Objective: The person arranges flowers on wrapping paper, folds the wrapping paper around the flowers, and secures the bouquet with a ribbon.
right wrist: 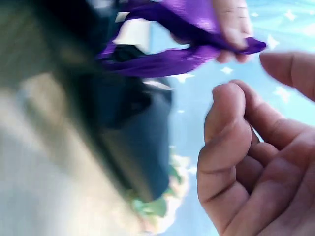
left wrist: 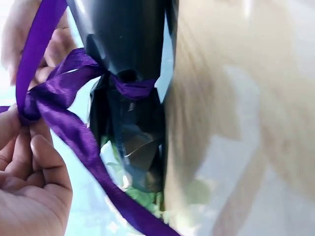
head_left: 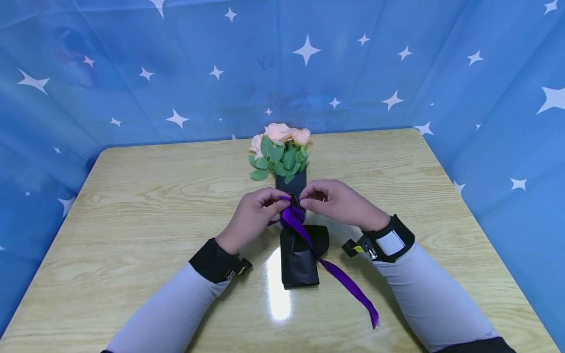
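A bouquet of pale pink roses with green leaves lies on the table, its stems wrapped in black paper. Purple ribbon circles the narrow waist of the wrapping, and one long tail trails toward the lower right. My left hand pinches the ribbon at a gathered part between thumb and fingers, left of the wrapping. Just across from it, my right hand holds nothing. Its thumb stands apart from the loosely bent fingers, close to the ribbon end that pokes out of the left hand's pinch.
The bouquet rests on a light wood-grain table. Behind it hangs a blue cloth with white stars. Black straps with small devices sit on both wrists, over pale sleeves.
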### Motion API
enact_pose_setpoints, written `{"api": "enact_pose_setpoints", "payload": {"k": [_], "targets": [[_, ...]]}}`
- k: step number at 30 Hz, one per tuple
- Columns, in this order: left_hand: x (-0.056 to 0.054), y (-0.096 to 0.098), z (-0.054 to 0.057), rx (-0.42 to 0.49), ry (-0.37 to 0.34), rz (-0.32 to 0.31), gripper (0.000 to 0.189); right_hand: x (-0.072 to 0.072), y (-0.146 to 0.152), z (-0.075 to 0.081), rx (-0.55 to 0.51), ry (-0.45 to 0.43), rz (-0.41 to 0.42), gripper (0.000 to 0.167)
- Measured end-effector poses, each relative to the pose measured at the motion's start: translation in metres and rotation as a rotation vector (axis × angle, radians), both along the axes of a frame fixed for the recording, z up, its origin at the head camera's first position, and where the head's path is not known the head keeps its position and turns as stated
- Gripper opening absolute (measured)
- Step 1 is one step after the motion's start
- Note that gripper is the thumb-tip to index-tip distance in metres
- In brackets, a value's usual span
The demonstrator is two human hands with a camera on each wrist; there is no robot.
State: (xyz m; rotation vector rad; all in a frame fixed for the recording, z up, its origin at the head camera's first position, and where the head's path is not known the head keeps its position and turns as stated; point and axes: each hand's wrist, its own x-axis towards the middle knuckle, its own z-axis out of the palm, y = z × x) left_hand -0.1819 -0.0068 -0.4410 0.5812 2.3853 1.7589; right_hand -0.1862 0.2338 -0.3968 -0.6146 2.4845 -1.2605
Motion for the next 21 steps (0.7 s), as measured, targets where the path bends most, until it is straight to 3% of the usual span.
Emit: {"api": "enact_pose_setpoints", "payload": {"k": [3, 7, 21], "targets": [[-0.002, 0.0, -0.001, 0.05, -0.047, -0.011, 0.015, -0.005, 0.001, -0.012, -0.005, -0.045, 0.073, 0.027], [-0.004, 0.0, -0.003, 0.061, -0.031, -0.017, 0.014, -0.007, -0.005, -0.021, 0.025, -0.043, 0.145, 0.038], [-0.001, 0.001, -0.003, 0.056, 0.015, -0.043, 0.015, -0.001, -0.016, -0.029, 0.072, 0.03, 0.131, 0.013]]}}
